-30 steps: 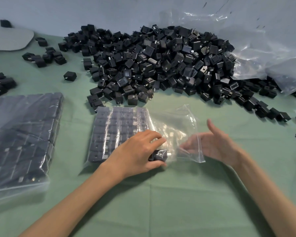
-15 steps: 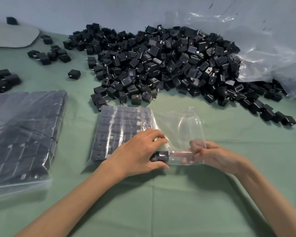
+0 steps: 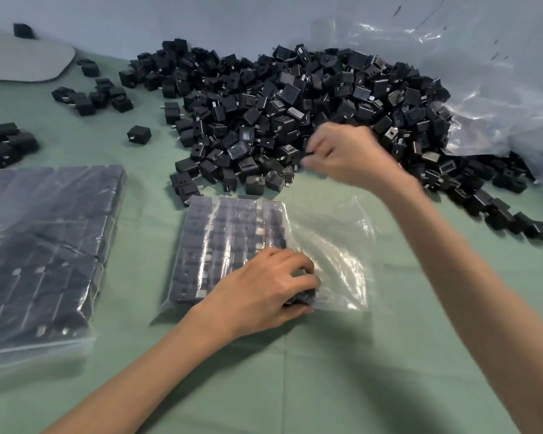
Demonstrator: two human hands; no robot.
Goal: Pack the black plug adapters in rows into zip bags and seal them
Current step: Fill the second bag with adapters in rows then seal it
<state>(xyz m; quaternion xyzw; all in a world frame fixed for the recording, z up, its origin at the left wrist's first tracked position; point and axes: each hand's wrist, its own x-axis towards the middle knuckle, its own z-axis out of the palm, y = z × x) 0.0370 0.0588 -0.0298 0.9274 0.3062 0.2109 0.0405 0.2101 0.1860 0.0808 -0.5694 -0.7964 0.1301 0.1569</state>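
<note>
Left hand (image 3: 264,289) gripped an end adapter (image 3: 304,298) (mostly hidden under the fingers (image 3: 298,267)) inside the half-filled zip bag (image 3: 336,245) on the counter (image 3: 295,386). Right hand (image 3: 348,158), blurred, was at the loose pile (image 3: 264,104); its grasp could not be told.

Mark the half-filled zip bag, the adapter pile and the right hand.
half-filled zip bag (image 3: 336,242): head view, empty clear part.
adapter pile (image 3: 295,98): head view, middle of heap.
right hand (image 3: 348,158): head view, back of hand.
</note>
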